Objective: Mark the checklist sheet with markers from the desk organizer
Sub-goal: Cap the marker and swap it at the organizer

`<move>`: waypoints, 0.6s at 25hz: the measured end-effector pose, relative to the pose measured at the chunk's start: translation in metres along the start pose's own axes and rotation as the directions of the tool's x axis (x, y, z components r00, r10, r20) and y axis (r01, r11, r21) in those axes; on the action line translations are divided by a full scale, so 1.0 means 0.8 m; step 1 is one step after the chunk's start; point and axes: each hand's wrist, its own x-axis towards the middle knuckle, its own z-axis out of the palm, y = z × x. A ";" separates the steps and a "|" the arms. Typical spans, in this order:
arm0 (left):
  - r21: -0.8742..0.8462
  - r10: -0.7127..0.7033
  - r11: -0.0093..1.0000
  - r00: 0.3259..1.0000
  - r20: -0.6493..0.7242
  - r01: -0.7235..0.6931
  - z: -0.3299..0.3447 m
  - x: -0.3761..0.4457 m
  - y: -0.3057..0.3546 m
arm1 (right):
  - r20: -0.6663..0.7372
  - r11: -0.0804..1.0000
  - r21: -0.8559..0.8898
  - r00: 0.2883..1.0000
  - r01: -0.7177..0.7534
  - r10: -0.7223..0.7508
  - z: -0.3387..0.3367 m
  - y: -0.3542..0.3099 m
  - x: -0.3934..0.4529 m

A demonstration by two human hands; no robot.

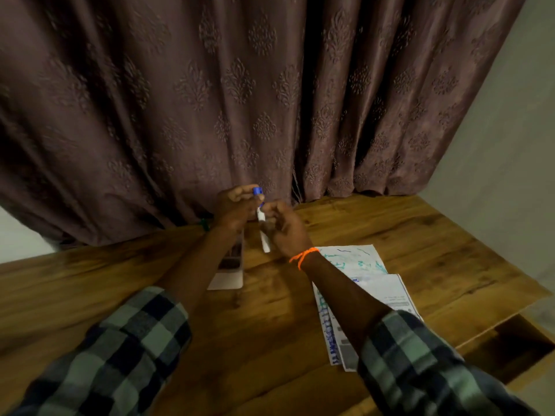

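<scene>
A brown patterned curtain (186, 94) fills the back of the room, hanging down to a wooden desk (270, 319). Both hands are raised together above the far edge. The left hand (234, 210) pinches a blue cap (257, 191) between its fingertips, and the right hand (283, 228) is closed around a white marker (263, 232), whose tip is hidden between the two hands. An orange thread (303, 256) circles the right wrist. The desk organizer (229, 262) sits under the left forearm, mostly covered, its contents too blurred to make out. The checklist sheet (360, 261) lies flat on the desk to the right, scribbled in green, partly under another printed paper (387, 298) and the right arm.
</scene>
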 end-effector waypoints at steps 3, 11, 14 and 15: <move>0.148 0.125 0.981 0.992 0.014 -0.126 -0.035 0.028 0.012 | -0.014 0.998 0.032 0.999 -0.049 0.050 0.037 -0.023 0.052; 0.334 0.114 0.934 0.992 0.055 -0.126 -0.106 0.054 -0.003 | 0.049 0.930 -0.362 0.995 -0.062 0.086 0.098 -0.010 0.103; 0.367 0.101 0.922 0.992 0.077 -0.123 -0.118 0.051 -0.018 | 0.104 0.927 -0.335 0.971 -0.171 0.217 0.110 -0.003 0.102; 0.397 0.098 0.910 0.992 0.076 -0.121 -0.124 0.049 -0.024 | 0.121 0.917 -0.365 0.969 -0.159 0.216 0.116 -0.002 0.098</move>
